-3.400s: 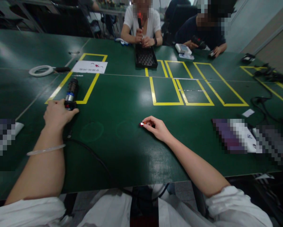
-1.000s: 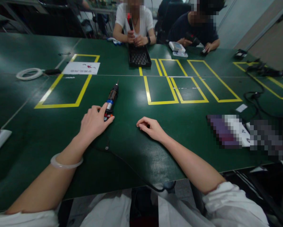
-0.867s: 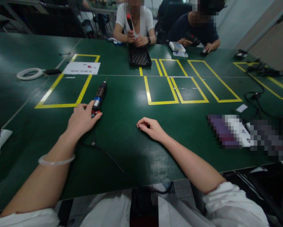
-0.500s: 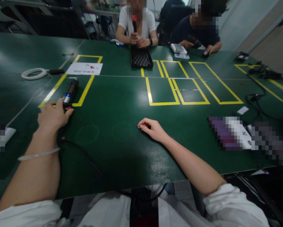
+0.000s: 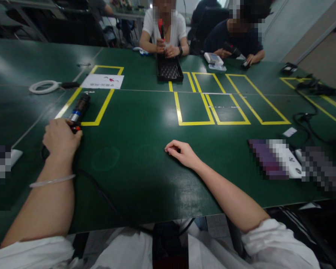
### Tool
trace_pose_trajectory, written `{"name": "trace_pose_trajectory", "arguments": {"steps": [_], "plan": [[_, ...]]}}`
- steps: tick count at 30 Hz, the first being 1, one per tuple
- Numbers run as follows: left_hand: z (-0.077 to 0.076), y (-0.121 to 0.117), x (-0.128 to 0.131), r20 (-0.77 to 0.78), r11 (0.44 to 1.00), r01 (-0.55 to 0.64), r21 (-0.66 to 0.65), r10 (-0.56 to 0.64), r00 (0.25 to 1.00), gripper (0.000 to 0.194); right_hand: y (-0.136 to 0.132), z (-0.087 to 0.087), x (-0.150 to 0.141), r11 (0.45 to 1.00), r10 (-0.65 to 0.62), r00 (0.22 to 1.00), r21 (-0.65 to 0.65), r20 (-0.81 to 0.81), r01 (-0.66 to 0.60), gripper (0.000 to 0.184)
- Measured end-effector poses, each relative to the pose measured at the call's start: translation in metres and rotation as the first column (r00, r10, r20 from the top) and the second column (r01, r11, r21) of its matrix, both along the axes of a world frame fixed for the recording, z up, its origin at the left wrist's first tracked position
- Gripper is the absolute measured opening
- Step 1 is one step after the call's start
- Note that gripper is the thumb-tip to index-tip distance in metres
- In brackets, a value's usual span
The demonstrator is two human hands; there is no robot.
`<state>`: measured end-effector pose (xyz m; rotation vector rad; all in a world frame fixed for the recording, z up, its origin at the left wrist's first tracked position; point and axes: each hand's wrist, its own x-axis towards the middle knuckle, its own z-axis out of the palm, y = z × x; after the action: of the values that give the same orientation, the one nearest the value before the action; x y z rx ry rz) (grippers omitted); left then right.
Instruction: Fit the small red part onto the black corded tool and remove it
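My left hand (image 5: 60,138) is closed around the near end of a cylindrical, corded power tool (image 5: 80,106), which lies on the green table. Its dark barrel with a silver and blue band points away from me, and an orange-red part shows beside my thumb. The grip under my palm is hidden. A black cord (image 5: 100,190) runs from under my left wrist to the near table edge. My right hand (image 5: 182,152) rests on the table with fingers curled and thumb tip against them, and nothing shows in it.
Yellow tape outlines (image 5: 196,123) mark the table (image 5: 137,112). A white paper card (image 5: 102,81) and a white coiled ring (image 5: 44,87) lie beyond my left hand. Opposite, a person works over a black tray (image 5: 170,78); another holds a dark tool. A purple and white packet (image 5: 271,158) lies right.
My left hand has shifted slightly left and down and wrapped further round the tool, which has swung slightly leftward. My right hand stays in place. The view has shifted slightly.
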<state>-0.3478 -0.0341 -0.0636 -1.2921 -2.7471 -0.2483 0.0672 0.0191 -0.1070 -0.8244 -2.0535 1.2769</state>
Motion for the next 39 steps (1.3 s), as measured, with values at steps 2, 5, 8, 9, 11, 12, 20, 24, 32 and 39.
{"name": "trace_pose_trajectory", "arguments": {"steps": [2,5,8,9,11,12,20,24,32,39], "plan": [[0.003,0.001,0.0,0.031,1.0,-0.02,-0.005,0.02,0.999,0.053,0.0,0.0,0.0,1.0,0.001,1.0,0.002,0.001,-0.001,0.015],[0.002,0.003,0.0,0.028,0.998,-0.067,-0.003,0.067,0.997,0.051,0.0,0.001,0.0,1.0,0.002,1.0,0.009,0.004,-0.002,0.015],[-0.002,0.003,0.001,0.005,0.994,-0.1,0.032,0.1,0.995,0.05,0.0,0.002,0.0,1.0,0.002,1.0,0.012,0.004,-0.002,0.014],[-0.003,0.003,0.002,-0.011,0.994,-0.088,0.065,0.089,0.996,0.05,0.0,0.002,0.0,1.0,0.001,1.0,0.012,0.004,-0.001,0.014],[-0.004,0.003,0.007,-0.056,0.984,-0.021,0.178,0.031,0.998,0.048,-0.001,0.003,0.0,1.0,-0.002,1.0,0.01,0.002,0.001,0.014],[-0.004,0.004,0.012,-0.075,0.97,0.024,0.244,-0.005,0.997,0.048,-0.001,0.003,-0.001,1.0,-0.002,1.0,0.008,0.003,0.002,0.014],[0.003,0.014,0.122,0.38,0.759,0.462,0.459,-0.637,0.671,0.043,0.0,0.001,-0.001,1.0,0.003,1.0,-0.011,-0.002,-0.003,0.013],[0.002,0.013,0.181,0.764,0.77,0.478,0.423,-0.587,0.269,0.048,0.0,-0.001,-0.001,0.998,0.028,0.995,-0.06,-0.093,-0.034,0.026],[-0.007,0.01,0.209,0.904,0.8,0.487,0.351,-0.426,0.048,0.036,-0.001,-0.002,-0.002,0.994,0.105,0.991,-0.012,-0.088,-0.106,0.022],[-0.015,0.005,0.213,0.865,0.775,0.501,0.386,-0.493,0.095,0.038,-0.004,-0.004,-0.004,0.998,0.036,0.995,-0.04,-0.09,-0.04,0.021]]}}
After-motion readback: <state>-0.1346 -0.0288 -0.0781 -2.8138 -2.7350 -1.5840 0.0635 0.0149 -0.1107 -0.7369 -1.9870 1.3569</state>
